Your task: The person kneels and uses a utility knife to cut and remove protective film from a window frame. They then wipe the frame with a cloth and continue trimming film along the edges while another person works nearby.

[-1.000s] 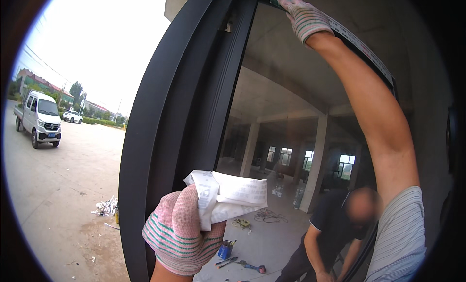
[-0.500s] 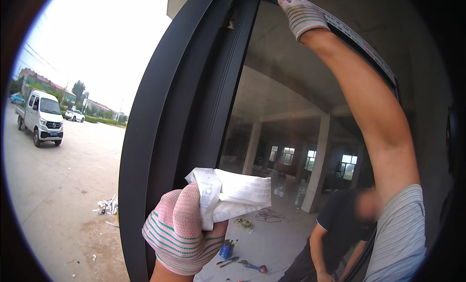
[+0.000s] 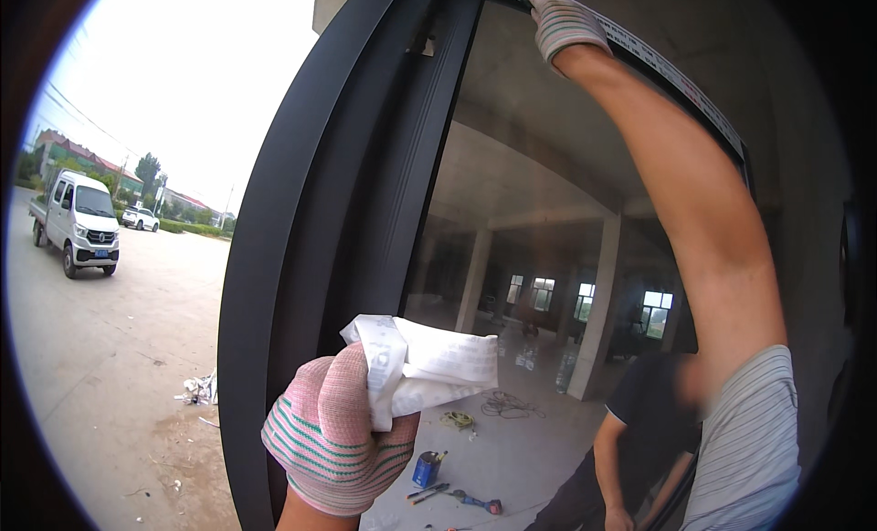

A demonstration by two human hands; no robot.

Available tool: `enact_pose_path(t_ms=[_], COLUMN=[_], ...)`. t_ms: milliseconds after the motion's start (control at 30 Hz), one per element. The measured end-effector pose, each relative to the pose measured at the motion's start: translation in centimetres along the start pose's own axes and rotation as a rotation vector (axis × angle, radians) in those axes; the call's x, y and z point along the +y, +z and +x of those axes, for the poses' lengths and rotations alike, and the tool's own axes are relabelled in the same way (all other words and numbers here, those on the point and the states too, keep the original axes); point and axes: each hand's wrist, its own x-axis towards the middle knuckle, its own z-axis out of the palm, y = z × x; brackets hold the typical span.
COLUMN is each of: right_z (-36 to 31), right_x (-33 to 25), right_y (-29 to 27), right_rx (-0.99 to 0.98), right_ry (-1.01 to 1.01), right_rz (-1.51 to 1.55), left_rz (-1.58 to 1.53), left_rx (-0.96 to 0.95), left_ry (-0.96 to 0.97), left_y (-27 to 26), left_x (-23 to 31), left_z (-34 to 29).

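Note:
My left hand [image 3: 343,435], in a pink and white knit glove with green stripes, is closed around a crumpled, folded strip of white film [image 3: 443,362] with faint grey print. It is held up in front of a dark grey metal door frame [image 3: 306,248] and a large glass pane [image 3: 521,175]. High up, my gloved right hand [image 3: 571,26] reaches to the top edge of the frame. Its fingers are bunched against the end of a printed white film strip [image 3: 671,72] along that edge. What sits between those fingertips is too small to make out.
Through the glass, a person in a dark shirt [image 3: 644,421] bends low at the right. On the floor behind lie a blue container [image 3: 426,470], a blue power tool [image 3: 480,504] and coiled cords [image 3: 512,404]. Outside at left stand a white truck [image 3: 82,222] and white scraps [image 3: 198,388].
My left hand and the film strip have shifted slightly left. My right hand has moved a little left at the top edge. The person behind the glass has changed arm position.

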Motion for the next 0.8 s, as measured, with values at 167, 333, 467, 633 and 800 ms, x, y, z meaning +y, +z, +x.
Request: enact_pose_path(t_ms=[167, 333, 467, 633, 800], right_z=[0.1, 0.6, 3.2, 5.6, 7.4], right_x=[1.0, 1.7, -0.4, -3.2, -4.2], right_y=[-5.1, -4.0, -3.3, -1.4, 0.9], right_rx=[-0.138, -0.140, -0.269, -0.248, -0.301], right_ry=[0.681, 0.643, 0.703, 0.741, 0.733], right_rz=[0.357, 0.315, 0.450, 0.536, 0.432], left_rz=[0.009, 0.032, -0.017, 0.105, 0.018], left_rx=[-0.009, 0.011, -0.036, -0.021, -0.183], left_ry=[0.005, -0.003, 0.016, 0.003, -0.007], left_y=[0.0, 0.0, 0.2, -0.2, -1.1], left_x=[0.1, 0.3, 0.1, 0.6, 0.0], left_z=[0.0, 0.2, 0.4, 0.6, 0.8])
